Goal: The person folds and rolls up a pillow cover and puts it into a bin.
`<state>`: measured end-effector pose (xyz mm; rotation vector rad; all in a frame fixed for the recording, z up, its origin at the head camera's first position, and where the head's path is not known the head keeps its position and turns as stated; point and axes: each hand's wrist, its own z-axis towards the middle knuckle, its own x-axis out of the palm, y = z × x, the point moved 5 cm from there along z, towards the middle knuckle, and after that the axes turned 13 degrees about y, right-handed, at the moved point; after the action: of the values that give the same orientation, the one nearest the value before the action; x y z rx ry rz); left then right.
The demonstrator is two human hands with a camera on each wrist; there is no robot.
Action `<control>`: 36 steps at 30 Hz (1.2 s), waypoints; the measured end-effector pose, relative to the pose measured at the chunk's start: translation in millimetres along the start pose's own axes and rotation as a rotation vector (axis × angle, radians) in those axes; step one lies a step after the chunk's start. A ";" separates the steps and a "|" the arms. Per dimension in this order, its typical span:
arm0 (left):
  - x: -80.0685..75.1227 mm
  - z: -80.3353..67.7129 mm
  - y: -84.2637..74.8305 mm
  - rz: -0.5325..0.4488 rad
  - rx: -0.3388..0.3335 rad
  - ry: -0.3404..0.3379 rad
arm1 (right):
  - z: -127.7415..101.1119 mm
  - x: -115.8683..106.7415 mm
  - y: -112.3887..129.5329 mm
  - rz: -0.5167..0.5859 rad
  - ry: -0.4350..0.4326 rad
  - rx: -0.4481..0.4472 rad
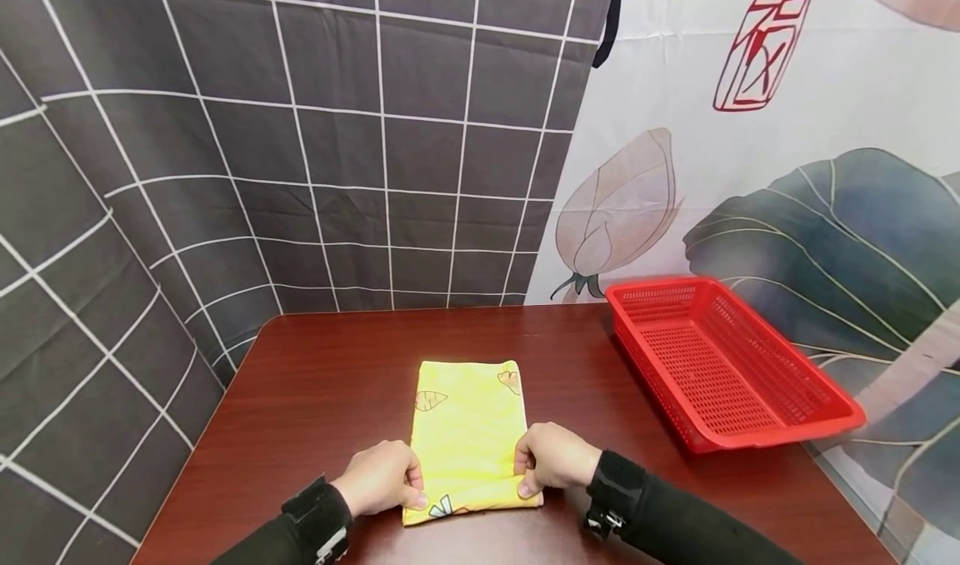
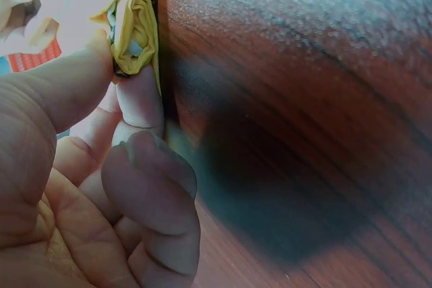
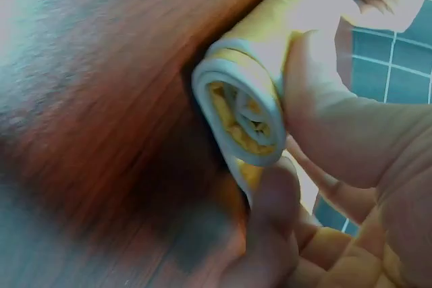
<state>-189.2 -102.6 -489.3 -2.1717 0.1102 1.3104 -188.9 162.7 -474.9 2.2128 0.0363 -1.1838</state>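
A yellow towel (image 1: 468,432) printed with carrots lies on the table, its near end rolled into a flattened roll and the far part spread flat. At the left end of the roll, my left hand (image 1: 381,475) pinches the fabric between thumb and fingers. My right hand (image 1: 555,457) does the same at the right end. The left wrist view shows the wound yellow layers of the roll (image 2: 138,28) beside the thumb. Seen from the right wrist, the spiral end of the roll (image 3: 239,109) has a pale edging, with the thumb along its side and fingers beneath.
To the right stands a red perforated plastic basket (image 1: 731,373) near the table's edge. The reddish-brown wooden table (image 1: 322,382) backs onto a dark grey gridded curtain (image 1: 330,148) and a white sheet with lotus prints (image 1: 622,207).
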 end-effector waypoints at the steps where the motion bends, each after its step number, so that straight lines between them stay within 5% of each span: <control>1: 0.0 -0.1 0.0 -0.002 0.002 0.001 | -0.9 0.8 0.5 -0.010 -0.017 -0.011; 7: -1.9 -2.4 -2.1 -0.018 -0.005 0.012 | -9.4 10.1 6.7 -0.126 -0.144 -0.097; 15: 2.8 -5.1 -4.7 -0.019 -0.017 -0.001 | -34.2 30.8 25.9 -0.558 -0.300 -0.224; 19: 5.6 -11.1 -10.7 0.043 0.001 -0.073 | -38.8 39.4 27.3 -0.683 -0.319 -0.232; 23: 7.6 -25.0 -30.9 0.234 0.168 -0.270 | -37.2 40.1 25.6 -0.693 -0.331 -0.240; 26: 13.1 -37.6 -51.7 0.510 0.386 -0.471 | -36.1 37.2 25.5 -0.677 -0.322 -0.228; 29: 23.2 -46.6 -63.2 0.755 0.520 -0.625 | -35.7 35.6 25.6 -0.666 -0.304 -0.213; 32: 32.9 -49.0 -63.7 0.861 0.535 -0.641 | -36.0 36.4 26.3 -0.666 -0.307 -0.220; 36: 39.7 -46.5 -58.4 0.846 0.479 -0.526 | -37.3 37.7 28.2 -0.682 -0.329 -0.231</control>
<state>-111.7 -70.2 -480.6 -1.3277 1.0922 1.9966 -130.2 150.2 -474.1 1.8171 0.8012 -1.7829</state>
